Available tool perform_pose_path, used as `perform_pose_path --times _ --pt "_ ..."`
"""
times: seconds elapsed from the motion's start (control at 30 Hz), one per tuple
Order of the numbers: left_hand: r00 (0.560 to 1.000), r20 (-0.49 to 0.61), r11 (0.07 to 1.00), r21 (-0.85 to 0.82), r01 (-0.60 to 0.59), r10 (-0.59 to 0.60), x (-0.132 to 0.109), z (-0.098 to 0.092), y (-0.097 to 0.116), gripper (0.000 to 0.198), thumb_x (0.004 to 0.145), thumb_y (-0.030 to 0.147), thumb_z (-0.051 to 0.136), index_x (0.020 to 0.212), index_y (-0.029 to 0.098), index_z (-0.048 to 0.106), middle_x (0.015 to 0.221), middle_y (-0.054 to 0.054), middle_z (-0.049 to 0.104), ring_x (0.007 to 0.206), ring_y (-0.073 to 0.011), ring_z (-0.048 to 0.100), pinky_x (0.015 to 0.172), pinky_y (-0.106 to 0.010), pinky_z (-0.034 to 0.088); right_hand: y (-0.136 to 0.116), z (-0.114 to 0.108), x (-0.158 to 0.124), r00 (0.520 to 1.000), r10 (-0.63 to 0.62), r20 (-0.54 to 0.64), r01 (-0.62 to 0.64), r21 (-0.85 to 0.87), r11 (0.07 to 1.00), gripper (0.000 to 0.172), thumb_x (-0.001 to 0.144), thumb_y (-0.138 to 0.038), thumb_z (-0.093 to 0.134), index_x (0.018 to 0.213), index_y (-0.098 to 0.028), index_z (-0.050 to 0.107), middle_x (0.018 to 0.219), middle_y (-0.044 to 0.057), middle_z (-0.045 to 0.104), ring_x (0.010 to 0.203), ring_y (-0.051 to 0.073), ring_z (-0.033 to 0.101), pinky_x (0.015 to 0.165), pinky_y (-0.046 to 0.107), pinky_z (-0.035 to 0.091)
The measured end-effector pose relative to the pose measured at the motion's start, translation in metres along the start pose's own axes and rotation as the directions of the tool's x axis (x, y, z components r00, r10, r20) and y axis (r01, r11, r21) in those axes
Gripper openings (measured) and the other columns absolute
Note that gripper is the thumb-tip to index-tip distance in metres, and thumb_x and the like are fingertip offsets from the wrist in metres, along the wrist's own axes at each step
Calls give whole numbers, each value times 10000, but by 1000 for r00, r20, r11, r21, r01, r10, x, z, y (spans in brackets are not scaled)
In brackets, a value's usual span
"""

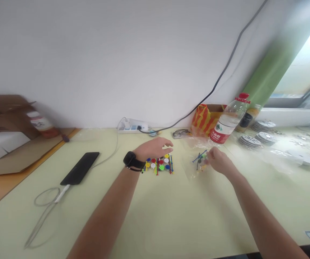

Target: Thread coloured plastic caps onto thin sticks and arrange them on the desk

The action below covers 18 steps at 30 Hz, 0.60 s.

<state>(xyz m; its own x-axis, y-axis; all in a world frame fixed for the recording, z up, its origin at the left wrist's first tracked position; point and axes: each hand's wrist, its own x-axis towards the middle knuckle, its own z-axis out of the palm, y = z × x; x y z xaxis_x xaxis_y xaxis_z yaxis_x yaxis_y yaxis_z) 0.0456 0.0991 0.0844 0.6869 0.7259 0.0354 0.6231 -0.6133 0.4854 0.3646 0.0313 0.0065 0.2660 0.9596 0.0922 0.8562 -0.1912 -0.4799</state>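
Observation:
My left hand (155,148), with a black watch on its wrist, hovers over a group of small coloured plastic pieces (158,166). A gap shows between its thumb and fingers, and nothing is in it. Round discs in red, white, yellow, green and blue lie there in rows, with thin coloured sticks between and beside them. To the right, my right hand (218,160) is closed at the edge of a clear plastic bag (194,172). Blue, green and orange pieces (202,160) show at this bag. My right fingertips are partly hidden.
A black phone (81,168) lies at left with a white cable. Against the wall is a power strip (133,126). Behind my right hand stand a large water bottle (228,120) and a red-yellow bag (204,118). Stacked discs (249,141) sit at right; a cardboard box (6,111) is far left.

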Motion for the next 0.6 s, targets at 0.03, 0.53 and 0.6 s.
perform_pose_path --times 0.03,0.53,0.6 --pt "1000 9 1000 -10 14 -14 5 -2 0 446 940 533 529 1229 236 693 1312 -67 692 1150 -253 658 914 -310 519 -6 -7 8 999 -35 15 36 -23 999 118 907 -270 491 795 -235 479 810 62 723 704 204 631 576 289 380" --pt "1000 -17 997 -72 13 -15 34 26 -10 398 889 432 633 1215 209 682 1276 -93 698 1103 -241 675 902 -316 540 -63 -62 58 988 -137 67 130 100 986 200 793 -297 673 974 -239 610 937 41 691 774 196 625 590 286 442" --pt "1000 2 1000 -3 13 -13 37 34 -6 355 874 386 654 1168 193 700 1233 -98 711 1100 -254 672 914 -332 535 -54 -66 63 997 -72 -26 74 117 990 226 812 -314 653 1019 -239 601 952 61 689 779 208 621 608 304 443"
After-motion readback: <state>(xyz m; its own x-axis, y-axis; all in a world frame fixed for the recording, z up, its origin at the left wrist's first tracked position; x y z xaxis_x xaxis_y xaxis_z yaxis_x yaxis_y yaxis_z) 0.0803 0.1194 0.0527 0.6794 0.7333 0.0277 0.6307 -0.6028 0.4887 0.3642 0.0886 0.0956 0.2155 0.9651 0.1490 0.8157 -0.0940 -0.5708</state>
